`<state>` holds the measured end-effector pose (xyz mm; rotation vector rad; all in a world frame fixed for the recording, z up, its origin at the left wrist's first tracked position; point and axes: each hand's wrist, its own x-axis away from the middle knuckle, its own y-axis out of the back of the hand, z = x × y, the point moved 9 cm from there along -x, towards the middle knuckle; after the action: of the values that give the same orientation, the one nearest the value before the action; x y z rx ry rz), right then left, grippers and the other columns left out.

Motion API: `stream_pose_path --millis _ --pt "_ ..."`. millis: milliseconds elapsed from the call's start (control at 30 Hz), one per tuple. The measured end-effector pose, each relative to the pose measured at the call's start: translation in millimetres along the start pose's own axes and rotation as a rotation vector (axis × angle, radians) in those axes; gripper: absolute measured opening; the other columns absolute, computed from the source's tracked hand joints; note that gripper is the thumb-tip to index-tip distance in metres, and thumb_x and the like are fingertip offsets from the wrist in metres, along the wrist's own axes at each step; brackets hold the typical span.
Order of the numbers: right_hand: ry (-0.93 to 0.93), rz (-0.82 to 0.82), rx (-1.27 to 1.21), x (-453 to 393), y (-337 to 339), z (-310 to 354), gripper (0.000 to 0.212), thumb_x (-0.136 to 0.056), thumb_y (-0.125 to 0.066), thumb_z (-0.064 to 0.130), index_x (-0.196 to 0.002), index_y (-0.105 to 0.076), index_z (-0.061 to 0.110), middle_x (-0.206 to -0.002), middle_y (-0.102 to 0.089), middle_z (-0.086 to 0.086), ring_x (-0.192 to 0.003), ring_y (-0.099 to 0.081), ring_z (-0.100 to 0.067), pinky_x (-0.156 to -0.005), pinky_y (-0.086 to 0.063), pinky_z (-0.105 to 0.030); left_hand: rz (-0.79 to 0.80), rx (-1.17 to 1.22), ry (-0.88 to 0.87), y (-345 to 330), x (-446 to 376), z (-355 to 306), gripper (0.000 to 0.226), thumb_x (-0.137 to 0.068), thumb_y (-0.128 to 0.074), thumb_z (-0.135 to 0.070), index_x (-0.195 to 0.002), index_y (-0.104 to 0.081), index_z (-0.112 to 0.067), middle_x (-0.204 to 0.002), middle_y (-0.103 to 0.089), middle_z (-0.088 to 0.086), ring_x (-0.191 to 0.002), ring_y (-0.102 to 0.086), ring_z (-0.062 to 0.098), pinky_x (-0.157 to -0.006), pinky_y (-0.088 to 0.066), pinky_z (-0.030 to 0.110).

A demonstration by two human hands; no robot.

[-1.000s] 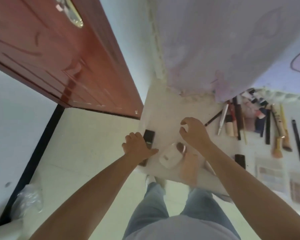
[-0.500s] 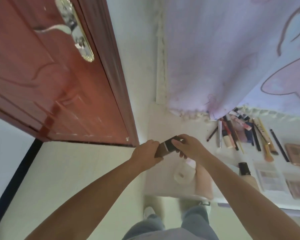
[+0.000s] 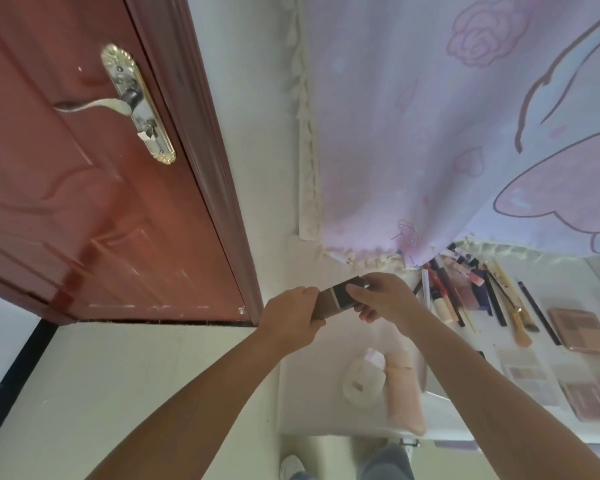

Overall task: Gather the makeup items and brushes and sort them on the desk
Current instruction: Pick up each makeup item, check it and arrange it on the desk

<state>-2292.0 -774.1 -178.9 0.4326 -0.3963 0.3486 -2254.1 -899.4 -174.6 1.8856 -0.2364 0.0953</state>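
**Dark compact in both hands, not yet sorted**

You hold a small dark makeup case at the centre of the frame, lifted clear of the white desk below it. Your left hand is wrapped round its brownish lower-left end, fingers curled over it. Your right hand pinches the darker upper-right end between thumb and fingers. A pale band crosses the case between the two grips, so it looks as though you are checking it or working its lid; which, I cannot tell.

By my reading you are at the pick-and-identify step for this one item. Much of the sorting looks done: a row of brushes and pencils lies at centre right under the hem of the lilac curtain, and flat eyeshadow palettes sit at the right edge. Below your hands, at lower centre, a round pale compact lies touching a peach pouch.

The next move calls for deciding which group the case belongs to, most likely the flat cases at the right, then carrying it across with one hand and setting it down flat beside them without nudging the row of brushes. Keep the lid closed on the way.
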Motion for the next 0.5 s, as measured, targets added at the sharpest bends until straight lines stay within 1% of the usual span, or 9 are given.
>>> stream_pose_path --millis 67,133,167,233,300,367,433,500 --pt "-0.005 0.010 -0.001 -2 3 4 0.024 -0.087 -0.059 0.017 -0.102 -0.060 -0.002 -0.060 -0.058 -0.005 -0.040 -0.052 -0.007 -0.041 -0.045 -0.013 -0.001 0.003 0.005 2 -4 -1 0.038 -0.089 -0.053 -0.032 -0.121 -0.045 -0.013 -0.119 -0.055 0.005 -0.106 -0.055 0.023 -0.085 -0.044 0.032" --pt "-0.020 -0.055 -0.053 -4 30 9 0.031 -0.091 -0.054 0.017 -0.107 -0.058 -0.009 -0.062 -0.055 -0.005 -0.046 -0.049 -0.011 -0.038 -0.042 -0.011 0.015 -0.005 0.059 2 -5 15 0.037 -0.088 -0.054 -0.031 -0.120 -0.047 -0.013 -0.120 -0.056 0.006 -0.108 -0.055 0.024 -0.086 -0.043 0.033" --pt "-0.025 -0.120 -0.083 -4 53 12 0.034 -0.093 -0.050 0.018 -0.110 -0.056 -0.011 -0.064 -0.054 -0.005 -0.049 -0.049 -0.011 -0.037 -0.041 -0.010 0.027 -0.008 0.114 3 -2 30 0.037 -0.088 -0.055 -0.030 -0.119 -0.049 -0.013 -0.120 -0.057 0.006 -0.109 -0.056 0.025 -0.086 -0.043 0.033" --pt "-0.004 -0.223 -0.135 -1 100 20 0.033 -0.093 -0.048 0.014 -0.116 -0.052 -0.010 -0.065 -0.052 -0.007 -0.046 -0.050 -0.010 -0.037 -0.040 -0.009 0.031 0.016 0.253 3 11 68 0.037 -0.087 -0.056 -0.028 -0.120 -0.052 -0.014 -0.117 -0.061 0.006 -0.107 -0.058 0.025 -0.084 -0.044 0.031" --pt "0.024 -0.218 -0.095 -1 117 25 0.032 -0.092 -0.049 0.012 -0.118 -0.051 -0.007 -0.066 -0.053 -0.008 -0.045 -0.050 -0.010 -0.038 -0.041 -0.009 -0.024 0.070 0.341 2 25 93 0.036 -0.086 -0.057 -0.026 -0.120 -0.053 -0.012 -0.113 -0.063 0.006 -0.104 -0.059 0.025 -0.082 -0.044 0.030" --pt "0.042 -0.138 0.063 -6 94 26 0.031 -0.090 -0.053 0.013 -0.117 -0.055 -0.002 -0.065 -0.055 -0.005 -0.052 -0.049 -0.013 -0.040 -0.043 -0.011 -0.067 0.140 0.358 -2 29 89 0.038 -0.086 -0.058 -0.025 -0.120 -0.052 -0.011 -0.113 -0.063 0.007 -0.105 -0.058 0.026 -0.082 -0.043 0.030" --pt "0.072 -0.073 0.154 -12 61 26 0.028 -0.088 -0.056 0.014 -0.112 -0.058 0.000 -0.064 -0.056 -0.002 -0.054 -0.049 -0.014 -0.047 -0.045 -0.018 -0.081 0.182 0.340 -11 24 71 0.039 -0.085 -0.058 -0.027 -0.119 -0.052 -0.011 -0.112 -0.063 0.008 -0.104 -0.058 0.027 -0.083 -0.045 0.032" --pt "0.123 -0.073 0.204 -17 39 28 0.027 -0.087 -0.058 0.017 -0.110 -0.060 0.003 -0.070 -0.059 -0.003 -0.059 -0.052 -0.018 -0.055 -0.045 -0.023 -0.099 0.233 0.347 -20 18 55 0.037 -0.084 -0.058 -0.029 -0.115 -0.054 -0.010 -0.108 -0.063 0.008 -0.101 -0.059 0.027 -0.082 -0.046 0.034"
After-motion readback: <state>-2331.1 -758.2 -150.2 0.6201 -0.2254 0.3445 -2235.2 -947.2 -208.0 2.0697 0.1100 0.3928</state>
